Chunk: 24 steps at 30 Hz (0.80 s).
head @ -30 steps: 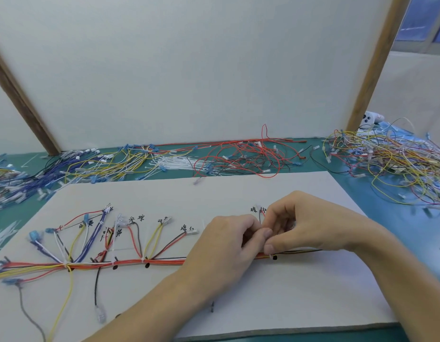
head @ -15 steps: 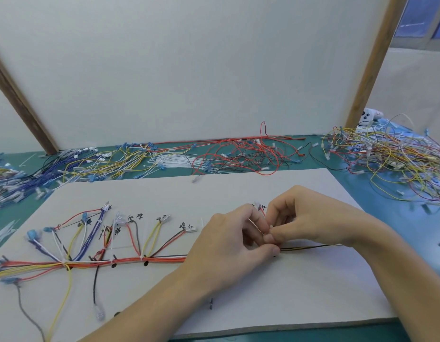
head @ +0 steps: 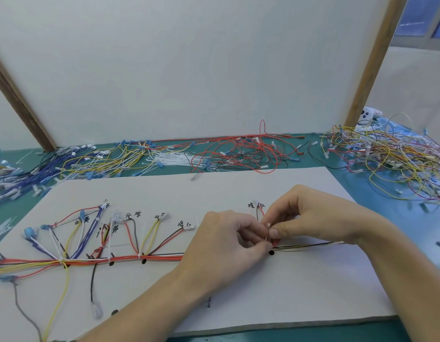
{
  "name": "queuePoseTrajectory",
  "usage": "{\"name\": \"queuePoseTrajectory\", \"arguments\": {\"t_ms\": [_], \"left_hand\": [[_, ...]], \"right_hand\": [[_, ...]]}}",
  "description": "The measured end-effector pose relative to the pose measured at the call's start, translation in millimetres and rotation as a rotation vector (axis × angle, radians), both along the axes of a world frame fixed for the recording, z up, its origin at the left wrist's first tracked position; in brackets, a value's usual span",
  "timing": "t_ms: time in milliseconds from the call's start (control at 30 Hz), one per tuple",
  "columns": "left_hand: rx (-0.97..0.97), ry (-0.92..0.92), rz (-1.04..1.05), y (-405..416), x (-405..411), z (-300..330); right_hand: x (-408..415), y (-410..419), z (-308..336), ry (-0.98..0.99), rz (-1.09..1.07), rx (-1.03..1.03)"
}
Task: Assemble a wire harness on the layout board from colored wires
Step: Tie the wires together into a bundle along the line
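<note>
At the layout board's (head: 238,304) centre, the left hand (head: 221,243) and right hand (head: 310,215) both pinch a white cable tie (head: 268,232) around the wire harness trunk (head: 130,258), apparently cinching it. Spare wires (head: 241,154) lie at twelve o'clock.

Wiring workshop bench, green mat (head: 399,218), white layout board (head: 238,188), heaps of loose coloured wires (head: 386,156), plain partition panels (head: 189,70)

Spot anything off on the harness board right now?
Nothing looks damaged. The harness trunk lies straight along the layout board; both hands, left hand and right hand, pinch a white cable tie at its right end. The loose wire pile is tangled.
</note>
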<state>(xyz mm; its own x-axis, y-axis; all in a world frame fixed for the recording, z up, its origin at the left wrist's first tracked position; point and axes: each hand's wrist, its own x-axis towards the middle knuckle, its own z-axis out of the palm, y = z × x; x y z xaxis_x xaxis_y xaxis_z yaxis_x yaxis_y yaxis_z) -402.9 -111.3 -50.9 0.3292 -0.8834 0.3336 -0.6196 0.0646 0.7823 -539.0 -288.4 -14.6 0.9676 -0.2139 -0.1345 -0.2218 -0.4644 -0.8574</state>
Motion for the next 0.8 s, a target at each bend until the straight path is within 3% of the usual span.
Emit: {"name": "queuePoseTrajectory", "arguments": {"t_ms": [167,800], "left_hand": [[-0.079,-0.217,0.041,1.3,-3.4,-1.2],[-0.077,-0.203,0.023,2.6,-0.7,-2.5]], "right_hand": [[0.4,-0.1,0.9,-0.004,0.003,0.027],[0.7,-6.9,-3.1,-0.016,-0.051,0.167]]}}
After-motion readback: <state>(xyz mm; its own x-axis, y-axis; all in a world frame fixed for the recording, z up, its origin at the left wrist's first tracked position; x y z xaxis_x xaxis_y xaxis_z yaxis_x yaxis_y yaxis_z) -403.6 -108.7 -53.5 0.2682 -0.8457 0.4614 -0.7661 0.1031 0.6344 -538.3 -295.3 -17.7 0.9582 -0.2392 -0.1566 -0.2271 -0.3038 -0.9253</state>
